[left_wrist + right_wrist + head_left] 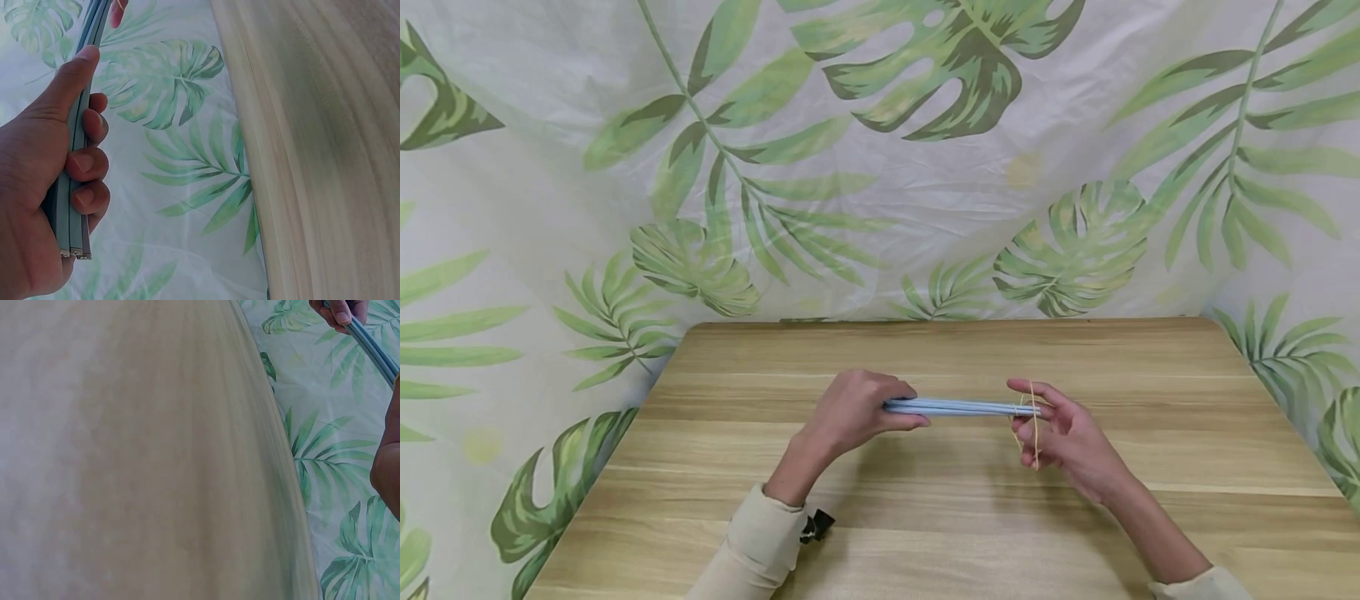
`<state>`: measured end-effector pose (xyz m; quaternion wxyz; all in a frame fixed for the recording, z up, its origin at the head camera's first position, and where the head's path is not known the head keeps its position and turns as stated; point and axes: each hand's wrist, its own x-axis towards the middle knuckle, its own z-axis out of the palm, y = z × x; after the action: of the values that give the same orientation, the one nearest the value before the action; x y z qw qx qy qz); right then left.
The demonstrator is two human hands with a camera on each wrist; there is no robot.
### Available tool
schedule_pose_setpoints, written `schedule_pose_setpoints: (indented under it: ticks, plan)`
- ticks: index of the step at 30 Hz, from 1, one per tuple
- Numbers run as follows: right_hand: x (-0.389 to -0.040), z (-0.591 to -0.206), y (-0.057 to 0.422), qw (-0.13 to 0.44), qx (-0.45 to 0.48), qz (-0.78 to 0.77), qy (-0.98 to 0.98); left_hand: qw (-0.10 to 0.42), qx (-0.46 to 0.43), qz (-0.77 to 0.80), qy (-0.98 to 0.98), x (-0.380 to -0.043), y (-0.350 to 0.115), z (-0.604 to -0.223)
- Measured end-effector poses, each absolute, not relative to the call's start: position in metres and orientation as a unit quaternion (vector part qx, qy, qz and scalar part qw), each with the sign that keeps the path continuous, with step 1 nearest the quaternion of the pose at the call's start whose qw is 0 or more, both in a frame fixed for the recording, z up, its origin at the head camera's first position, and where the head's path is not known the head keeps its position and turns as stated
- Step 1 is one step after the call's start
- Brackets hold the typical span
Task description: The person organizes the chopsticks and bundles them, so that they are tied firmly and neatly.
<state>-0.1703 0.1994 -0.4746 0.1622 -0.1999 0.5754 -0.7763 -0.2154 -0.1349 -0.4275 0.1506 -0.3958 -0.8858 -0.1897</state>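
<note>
My left hand [850, 408] grips one end of a bundle of long, thin light-blue sticks [958, 407], held level above the table. In the left wrist view, the fingers curl round the sticks [76, 131], the thumb lies along them, and their cut ends show below the palm. At the bundle's other end, my right hand [1071, 442] has a thin yellow rubber band [1036, 437] stretched over its bent fingers. Part of the band loops around the stick tips. The right wrist view catches only a piece of the right hand [389, 462] at its edge.
A wood-grain table [970, 533] lies beneath both hands. Beside the left sleeve [767, 529] is a small black object [817, 527]. A white cloth with green leaf prints [925, 208] hangs behind the table and along its sides.
</note>
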Motion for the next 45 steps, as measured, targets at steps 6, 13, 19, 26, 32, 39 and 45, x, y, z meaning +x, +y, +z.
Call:
schedule_pose_setpoints:
  ticks: [6, 13, 19, 26, 32, 39, 45]
  plan:
    - [-0.169, -0.469, 0.194, 0.157, -0.173, -0.714, 0.66, 0.147, -0.403, -0.18, -0.885, -0.212, -0.13, -0.427]
    - [-0.167, -0.464, 0.189, 0.143, -0.167, -0.667, 0.712, 0.148, -0.395, -0.171, -0.89, -0.211, -0.127, -0.43]
    - [-0.167, -0.464, 0.185, 0.125, -0.181, -0.661, 0.718, 0.151, -0.386, -0.172, -0.894, -0.21, -0.127, -0.429]
    - [-0.166, -0.463, 0.183, 0.111, -0.186, -0.66, 0.72, 0.146, -0.377, -0.168, -0.899, -0.21, -0.126, -0.43]
    - [-0.166, -0.464, 0.182, 0.08, -0.178, -0.668, 0.718, 0.155, -0.367, -0.177, -0.9, -0.211, -0.125, -0.43]
    - [-0.166, -0.466, 0.186, 0.045, -0.194, -0.675, 0.71, 0.155, -0.347, -0.196, -0.904, -0.21, -0.127, -0.429]
    - [-0.166, -0.468, 0.186, 0.011, -0.217, -0.68, 0.7, 0.162, -0.326, -0.204, -0.909, -0.209, -0.128, -0.427]
